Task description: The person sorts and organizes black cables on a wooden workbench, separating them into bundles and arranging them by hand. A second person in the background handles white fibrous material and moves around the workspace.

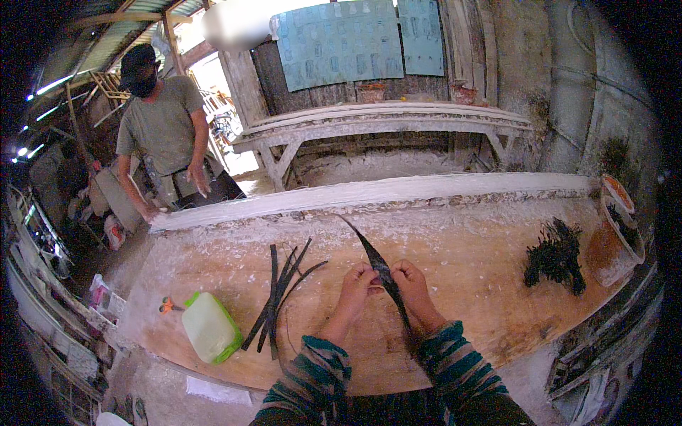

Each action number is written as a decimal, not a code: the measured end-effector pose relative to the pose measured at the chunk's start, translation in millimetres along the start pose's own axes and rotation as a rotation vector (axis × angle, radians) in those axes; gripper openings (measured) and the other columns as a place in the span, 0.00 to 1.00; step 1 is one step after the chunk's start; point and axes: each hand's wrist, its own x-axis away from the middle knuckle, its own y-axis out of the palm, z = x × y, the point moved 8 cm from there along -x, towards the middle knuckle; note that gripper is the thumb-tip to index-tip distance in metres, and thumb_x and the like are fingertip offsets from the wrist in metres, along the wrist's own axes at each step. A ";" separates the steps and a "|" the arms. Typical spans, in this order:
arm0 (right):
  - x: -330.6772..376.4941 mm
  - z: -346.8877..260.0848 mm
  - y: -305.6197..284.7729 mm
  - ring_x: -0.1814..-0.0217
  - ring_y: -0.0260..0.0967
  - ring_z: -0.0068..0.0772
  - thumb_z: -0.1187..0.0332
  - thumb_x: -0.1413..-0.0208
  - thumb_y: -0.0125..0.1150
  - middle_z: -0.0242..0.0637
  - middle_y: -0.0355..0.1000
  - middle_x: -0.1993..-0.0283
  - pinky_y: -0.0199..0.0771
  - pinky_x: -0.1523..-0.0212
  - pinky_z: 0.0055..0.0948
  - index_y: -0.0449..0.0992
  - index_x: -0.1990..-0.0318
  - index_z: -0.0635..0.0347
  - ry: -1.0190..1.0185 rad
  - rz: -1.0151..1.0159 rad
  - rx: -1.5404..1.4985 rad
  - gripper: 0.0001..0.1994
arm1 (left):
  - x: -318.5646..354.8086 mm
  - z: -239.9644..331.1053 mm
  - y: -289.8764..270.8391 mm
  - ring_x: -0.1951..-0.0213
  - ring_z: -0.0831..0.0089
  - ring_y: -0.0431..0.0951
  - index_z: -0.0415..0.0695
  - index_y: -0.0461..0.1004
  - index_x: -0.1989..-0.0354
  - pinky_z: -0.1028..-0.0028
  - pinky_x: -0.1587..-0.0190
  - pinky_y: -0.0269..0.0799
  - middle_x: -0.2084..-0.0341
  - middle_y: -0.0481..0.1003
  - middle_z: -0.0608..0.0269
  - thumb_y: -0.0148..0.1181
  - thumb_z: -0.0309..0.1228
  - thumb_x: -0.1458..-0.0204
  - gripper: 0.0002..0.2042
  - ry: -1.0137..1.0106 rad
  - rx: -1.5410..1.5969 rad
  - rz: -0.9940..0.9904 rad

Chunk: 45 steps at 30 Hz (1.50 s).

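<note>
A long black strip (371, 250), tapering to a thin far end, runs between my hands over the wooden table. My left hand (357, 287) pinches its left edge, and my right hand (412, 285) grips it from the right side, close to the other hand. Its near end hangs down toward my right sleeve. To the left of my hands lies a loose pile of several similar black strips (275, 305), crossed over one another. The strip's material is not clear from here.
A green-lidded container (212, 326) and orange-handled scissors (169, 305) lie at the left. Tangled black fibres (555, 257) lie at right, beside a bucket (615, 245). A long white-coated strip (369, 195) lines the far edge. A person (165, 128) stands far left, one hand on its end.
</note>
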 end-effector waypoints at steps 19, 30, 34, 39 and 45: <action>3.6 -4.5 4.3 0.72 0.62 0.19 0.75 0.57 0.61 0.28 0.68 0.72 0.63 0.70 0.19 0.71 0.69 0.60 0.029 0.012 -0.028 0.07 | -4.2 11.2 1.0 0.69 0.77 0.73 0.39 0.66 0.64 0.78 0.65 0.71 0.70 0.73 0.63 0.52 0.21 0.52 0.07 0.183 -0.143 -0.057; 7.4 -23.4 1.2 0.72 0.66 0.26 0.75 0.59 0.62 0.35 0.68 0.74 0.67 0.71 0.25 0.73 0.73 0.66 -0.134 0.049 0.208 0.05 | -4.3 11.4 5.0 0.68 0.76 0.73 0.38 0.68 0.62 0.79 0.65 0.70 0.70 0.73 0.62 0.51 0.21 0.51 0.08 0.245 -0.150 -0.085; 1.9 -8.6 -0.6 0.73 0.66 0.28 0.76 0.57 0.59 0.36 0.69 0.74 0.67 0.69 0.26 0.73 0.73 0.67 -0.063 0.027 0.124 0.04 | -4.3 11.8 3.4 0.69 0.77 0.73 0.38 0.68 0.62 0.80 0.66 0.70 0.70 0.73 0.63 0.51 0.21 0.51 0.08 0.237 -0.168 -0.050; -7.5 13.4 -9.2 0.66 0.67 0.24 0.77 0.55 0.56 0.35 0.71 0.69 0.66 0.63 0.22 0.73 0.66 0.65 0.028 0.013 -0.031 0.07 | -7.0 6.7 -3.7 0.69 0.78 0.72 0.40 0.67 0.60 0.80 0.67 0.69 0.69 0.72 0.65 0.51 0.22 0.51 0.09 0.177 -0.132 0.013; -3.7 20.9 -3.5 0.61 0.63 0.29 0.73 0.52 0.54 0.34 0.69 0.66 0.60 0.56 0.29 0.72 0.62 0.63 0.243 -0.045 -0.284 0.09 | -5.3 0.4 -5.0 0.62 0.73 0.70 0.43 0.66 0.56 0.72 0.60 0.68 0.63 0.70 0.65 0.50 0.24 0.50 0.12 0.065 0.037 0.008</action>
